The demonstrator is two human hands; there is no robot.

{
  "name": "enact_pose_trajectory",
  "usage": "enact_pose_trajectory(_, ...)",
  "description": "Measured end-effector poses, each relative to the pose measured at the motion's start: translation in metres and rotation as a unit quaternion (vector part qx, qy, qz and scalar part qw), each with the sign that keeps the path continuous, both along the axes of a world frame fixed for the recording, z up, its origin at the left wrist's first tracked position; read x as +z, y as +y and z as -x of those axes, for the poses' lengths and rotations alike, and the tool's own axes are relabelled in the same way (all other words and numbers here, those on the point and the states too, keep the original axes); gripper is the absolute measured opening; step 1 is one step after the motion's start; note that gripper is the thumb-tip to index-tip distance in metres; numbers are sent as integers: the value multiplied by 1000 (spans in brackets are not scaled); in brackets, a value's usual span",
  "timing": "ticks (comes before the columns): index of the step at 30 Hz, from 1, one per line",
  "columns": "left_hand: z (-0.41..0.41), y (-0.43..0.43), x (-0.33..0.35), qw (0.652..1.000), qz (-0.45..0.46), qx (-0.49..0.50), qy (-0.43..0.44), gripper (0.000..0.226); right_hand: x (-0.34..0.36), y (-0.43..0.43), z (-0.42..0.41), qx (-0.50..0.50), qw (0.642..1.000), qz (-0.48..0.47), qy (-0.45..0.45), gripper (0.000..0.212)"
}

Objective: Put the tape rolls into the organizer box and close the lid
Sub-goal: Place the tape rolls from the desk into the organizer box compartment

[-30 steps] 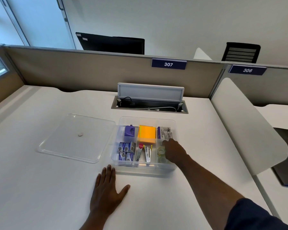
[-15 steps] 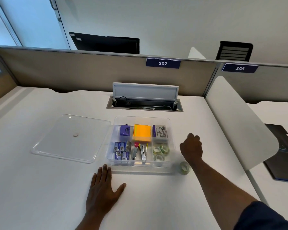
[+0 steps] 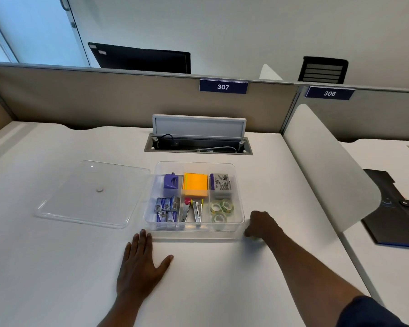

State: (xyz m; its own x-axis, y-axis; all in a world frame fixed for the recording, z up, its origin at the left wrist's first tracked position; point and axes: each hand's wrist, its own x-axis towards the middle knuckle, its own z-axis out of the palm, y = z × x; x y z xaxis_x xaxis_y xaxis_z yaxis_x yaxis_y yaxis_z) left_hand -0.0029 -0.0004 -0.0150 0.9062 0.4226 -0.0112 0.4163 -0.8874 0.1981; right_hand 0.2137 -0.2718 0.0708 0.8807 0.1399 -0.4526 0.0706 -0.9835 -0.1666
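The clear organizer box (image 3: 242, 210) stands open on the white desk. Three tape rolls (image 3: 220, 211) lie in its front right compartment. Its clear lid (image 3: 90, 194) lies flat on the desk to the left of the box. My right hand (image 3: 263, 226) is curled down over one more tape roll (image 3: 254, 238) on the desk at the box's front right corner; only a yellow-green sliver of that roll shows under my fingers. My left hand (image 3: 141, 264) rests flat on the desk in front of the box, fingers spread, holding nothing.
The other compartments hold staple boxes (image 3: 167, 210), staplers (image 3: 194, 210), orange sticky notes (image 3: 195, 185) and a purple item (image 3: 171, 181). An open cable hatch (image 3: 198, 143) sits behind the box. A white divider panel (image 3: 328, 166) and a black folder (image 3: 397, 208) are at right.
My right hand left the box's front right compartment, swung out to the right and came down onto the loose tape roll beside the box. My left hand stayed flat.
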Motion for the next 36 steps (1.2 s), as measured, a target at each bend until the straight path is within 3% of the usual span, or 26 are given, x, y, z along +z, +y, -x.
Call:
enact_pose_trajectory(3,0,1,1,1000,5,1,-2,100,-9,-3,9,28,996,14,-84,29)
enact_pose_trajectory(11,0,0,3,1000,-4,1,9,99,13,8,-15,-21,969,-120,-216,27)
enact_pose_trajectory(17,0,0,3,1000,7,-1,5,99,46,43,-23,89,967,-175,-161,43)
enact_pose_trajectory(21,0,0,3,1000,8,2,5,100,38,56,-13,175,969,-138,-111,40)
enact_pose_trajectory(28,0,-1,5,1000,2,1,-3,100,23,62,-4,217,971,-66,-81,42)
enact_pose_trajectory(36,0,-2,7,1000,8,-1,-9,101,20,64,-7,217,969,-69,-101,36)
